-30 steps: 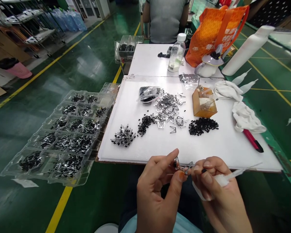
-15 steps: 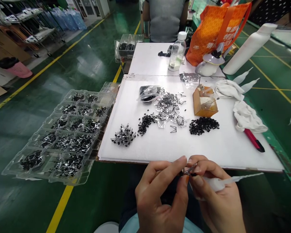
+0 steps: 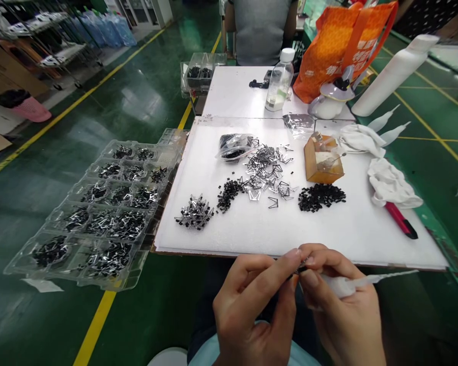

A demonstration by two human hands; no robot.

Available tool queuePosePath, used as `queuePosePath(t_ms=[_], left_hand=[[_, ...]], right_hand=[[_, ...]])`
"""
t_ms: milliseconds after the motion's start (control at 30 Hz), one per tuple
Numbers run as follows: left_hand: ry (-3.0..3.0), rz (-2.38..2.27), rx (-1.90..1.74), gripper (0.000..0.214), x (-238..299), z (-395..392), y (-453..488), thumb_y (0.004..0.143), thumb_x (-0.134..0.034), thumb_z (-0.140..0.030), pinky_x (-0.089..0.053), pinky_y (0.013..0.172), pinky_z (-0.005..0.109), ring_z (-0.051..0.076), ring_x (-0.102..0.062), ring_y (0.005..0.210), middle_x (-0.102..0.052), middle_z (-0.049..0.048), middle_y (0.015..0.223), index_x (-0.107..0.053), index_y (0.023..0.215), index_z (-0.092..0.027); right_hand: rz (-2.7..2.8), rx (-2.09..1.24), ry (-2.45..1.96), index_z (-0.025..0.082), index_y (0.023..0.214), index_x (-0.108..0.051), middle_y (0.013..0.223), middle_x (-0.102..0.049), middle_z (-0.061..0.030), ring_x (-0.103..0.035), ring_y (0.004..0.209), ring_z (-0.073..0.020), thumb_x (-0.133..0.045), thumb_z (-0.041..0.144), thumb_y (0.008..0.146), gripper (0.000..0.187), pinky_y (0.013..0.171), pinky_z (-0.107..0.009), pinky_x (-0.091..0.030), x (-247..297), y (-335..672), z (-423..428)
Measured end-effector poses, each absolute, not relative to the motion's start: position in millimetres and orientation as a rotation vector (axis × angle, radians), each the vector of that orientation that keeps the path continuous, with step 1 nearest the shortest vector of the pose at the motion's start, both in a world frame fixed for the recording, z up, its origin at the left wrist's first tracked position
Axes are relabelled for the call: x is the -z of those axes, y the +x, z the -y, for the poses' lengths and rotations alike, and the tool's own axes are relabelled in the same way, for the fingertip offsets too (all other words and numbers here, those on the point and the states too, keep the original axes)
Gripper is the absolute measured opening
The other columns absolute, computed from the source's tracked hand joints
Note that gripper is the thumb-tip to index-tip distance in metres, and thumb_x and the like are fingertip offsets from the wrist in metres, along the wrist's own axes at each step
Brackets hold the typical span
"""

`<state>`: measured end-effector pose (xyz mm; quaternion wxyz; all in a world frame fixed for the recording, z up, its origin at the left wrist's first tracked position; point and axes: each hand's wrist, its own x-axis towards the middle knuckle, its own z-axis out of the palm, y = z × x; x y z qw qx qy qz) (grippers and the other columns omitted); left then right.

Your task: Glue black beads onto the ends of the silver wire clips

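My left hand (image 3: 252, 310) and my right hand (image 3: 341, 312) meet just in front of the white board (image 3: 328, 234), fingertips pinched together on a small metal clip (image 3: 298, 269) that is almost hidden between them. My right hand also grips a white plastic dropper (image 3: 366, 282) whose thin tip points right. On the board lie a heap of bare metal clips (image 3: 265, 170), a small pile of black parts (image 3: 228, 194), a larger pile of black parts (image 3: 319, 196) and a pile of assembled clips (image 3: 194, 213).
A clear compartment tray (image 3: 99, 213) filled with clips sits left of the board. An orange box (image 3: 322, 161), white cloths (image 3: 393, 185), a red pen (image 3: 400, 221), a water bottle (image 3: 278, 81) and an orange bag (image 3: 339, 40) stand farther back. A person in grey sits beyond the far table.
My hands have closed together; the clip that showed between the fingertips is now almost covered. The dropper tip has dropped to point flatter to the right.
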<state>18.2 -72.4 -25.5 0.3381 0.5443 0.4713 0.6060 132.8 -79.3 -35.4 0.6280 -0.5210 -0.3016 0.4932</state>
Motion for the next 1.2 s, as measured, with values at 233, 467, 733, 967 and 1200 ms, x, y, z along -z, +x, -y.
queuePosePath(t_ms=[233, 467, 733, 967, 1200], left_hand=[[1.427, -1.226, -1.589, 0.057, 26.7, 72.6, 19.2, 0.087, -0.073, 0.004, -0.061, 0.069, 0.018, 0.011, -0.072, 0.079, -0.073, -0.0002, 0.095, -0.080, 0.128, -0.036], [1.432, -1.207, -1.590, 0.057, 32.5, 70.7, 19.0, 0.088, -0.073, 0.003, -0.060, 0.072, 0.017, 0.012, -0.073, 0.082, -0.074, 0.0000, 0.098, -0.079, 0.131, -0.035], [1.041, -1.206, -1.432, 0.042, 24.3, 65.9, 20.0, 0.089, -0.075, -0.006, -0.060, 0.072, 0.013, 0.010, -0.071, 0.080, -0.072, -0.0010, 0.089, -0.085, 0.117, -0.035], [0.400, -1.138, -1.243, 0.033, 11.1, 51.9, 16.5, 0.070, -0.098, -0.028, -0.069, 0.080, 0.024, 0.015, -0.080, 0.074, -0.073, -0.0010, 0.082, -0.090, 0.102, -0.026], [0.367, -1.185, -1.283, 0.040, 10.4, 51.6, 9.9, 0.064, -0.102, -0.033, -0.068, 0.078, 0.022, 0.015, -0.081, 0.074, -0.074, -0.0021, 0.079, -0.089, 0.102, -0.027]], right_hand=[[0.769, -1.067, -1.146, 0.025, 0.085, -0.076, 0.089, -0.075, -0.0035, -0.056, 0.048, -0.0072, -0.087, 0.024, 0.084, 0.011, 0.040, -0.016, -0.048, 40.8, 136.4, 74.7], [0.807, -0.910, -1.219, 0.026, 0.089, -0.073, 0.090, -0.077, -0.0037, -0.062, 0.052, -0.0096, -0.086, 0.023, 0.085, 0.014, 0.042, -0.017, -0.049, 39.9, 131.7, 75.2], [0.868, -0.761, -1.246, 0.030, 0.105, -0.076, 0.081, -0.075, -0.0011, -0.064, 0.057, -0.0116, -0.085, 0.026, 0.086, 0.021, 0.046, -0.018, -0.045, 48.2, 124.6, 77.6], [0.877, -0.479, -1.429, 0.022, 0.109, -0.073, 0.086, -0.066, -0.0015, -0.038, 0.050, -0.0073, -0.070, 0.057, 0.093, 0.039, 0.058, -0.029, -0.046, 70.9, 181.4, 5.6], [1.175, -0.258, -1.613, 0.021, 0.090, -0.081, 0.072, -0.063, -0.0006, -0.047, 0.061, -0.0155, -0.085, 0.051, 0.077, 0.033, 0.063, -0.033, -0.037, 53.2, 264.4, -87.0]])
